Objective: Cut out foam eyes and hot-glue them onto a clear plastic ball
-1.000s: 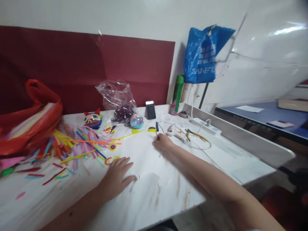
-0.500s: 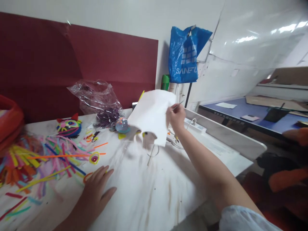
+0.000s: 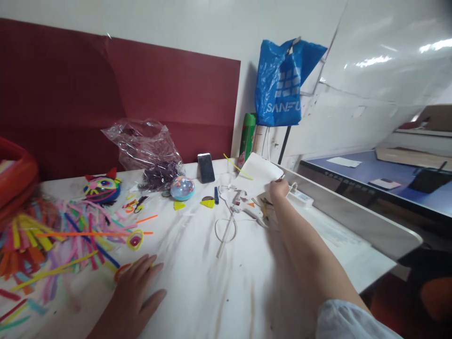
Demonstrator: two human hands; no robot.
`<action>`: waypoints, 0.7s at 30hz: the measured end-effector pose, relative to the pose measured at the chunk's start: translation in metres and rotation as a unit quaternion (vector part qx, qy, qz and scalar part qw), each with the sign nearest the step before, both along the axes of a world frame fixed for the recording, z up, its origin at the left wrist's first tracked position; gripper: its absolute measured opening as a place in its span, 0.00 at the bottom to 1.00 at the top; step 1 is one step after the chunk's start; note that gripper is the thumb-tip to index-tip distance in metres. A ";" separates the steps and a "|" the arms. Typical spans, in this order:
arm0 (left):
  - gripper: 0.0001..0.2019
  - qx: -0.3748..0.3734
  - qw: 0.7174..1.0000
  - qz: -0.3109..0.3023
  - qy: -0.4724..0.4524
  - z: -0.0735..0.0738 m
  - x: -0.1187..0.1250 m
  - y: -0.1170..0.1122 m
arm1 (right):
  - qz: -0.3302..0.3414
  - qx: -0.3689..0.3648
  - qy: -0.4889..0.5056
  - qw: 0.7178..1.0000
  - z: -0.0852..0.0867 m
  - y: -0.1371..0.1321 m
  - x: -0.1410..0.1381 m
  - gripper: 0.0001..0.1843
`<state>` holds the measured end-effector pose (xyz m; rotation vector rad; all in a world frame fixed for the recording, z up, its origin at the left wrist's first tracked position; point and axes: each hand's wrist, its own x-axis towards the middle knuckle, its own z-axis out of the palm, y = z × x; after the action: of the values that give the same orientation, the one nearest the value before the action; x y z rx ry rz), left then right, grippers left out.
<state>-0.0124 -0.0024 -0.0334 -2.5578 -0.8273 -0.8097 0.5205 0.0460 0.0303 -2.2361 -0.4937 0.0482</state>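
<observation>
At the back right of the table, my right hand (image 3: 278, 188) is closed on the near right corner of a white sheet of paper (image 3: 261, 170). A small dark, thin item shows at its fingertips, too small to name. My left hand (image 3: 136, 287) lies open, fingers apart, beside an orange ring (image 3: 122, 272) and the pile of pipe cleaners (image 3: 70, 235). Between the hands is a white glue gun (image 3: 243, 207) with a clear glue stick (image 3: 225, 238) and a looped cable. A yellow-rimmed eye shape (image 3: 134, 239) lies just beyond my left hand.
Behind stand a decorated cat-face ball (image 3: 102, 187), a clear plastic bag (image 3: 148, 150), a clear-and-blue ball (image 3: 182, 188) and a phone (image 3: 206, 168). A green can (image 3: 247, 136) stands below a blue hanging bag (image 3: 282, 84). A power strip (image 3: 302, 197) lies along the low right-hand panel (image 3: 353, 207).
My right hand has lowered the paper from over the glue gun to the back right of the table, uncovering the glue gun and phone. My left hand stays open in nearly the same place.
</observation>
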 end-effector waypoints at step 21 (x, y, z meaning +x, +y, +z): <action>0.22 -0.092 0.995 0.021 0.037 -0.004 -0.005 -0.002 | 0.150 -0.074 -0.140 0.976 0.028 0.066 -0.022 0.14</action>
<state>-0.0172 -0.0046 -0.0376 -2.7014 -0.9688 -0.6478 0.4987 0.1119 0.0583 -2.3062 -1.0084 -0.0782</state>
